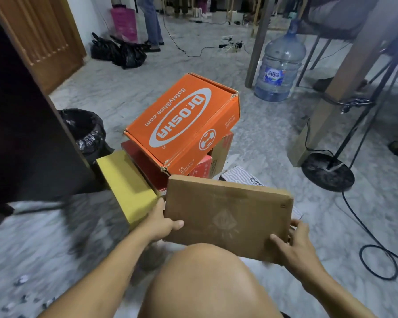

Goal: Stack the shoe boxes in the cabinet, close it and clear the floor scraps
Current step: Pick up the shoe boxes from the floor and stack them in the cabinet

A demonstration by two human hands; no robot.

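Observation:
I hold a plain brown cardboard shoe box (225, 214) above my knee, tilted. My left hand (162, 222) grips its left edge and my right hand (293, 244) grips its right lower corner. Behind it a large orange shoe box (182, 120) lies tilted on top of a red box (147, 166) and other boxes. A yellow box (126, 187) stands to the left. The dark cabinet door (28, 134) stands open at the left. Small scraps (21, 292) lie on the floor at the lower left.
A bin lined with a black bag (83, 131) sits behind the cabinet door. A water jug (278, 65), table legs (326, 111), a round lamp base (327, 173) and cables (377, 249) are on the right. Black rubbish bags (120, 51) and a standing person (152, 21) are farther back.

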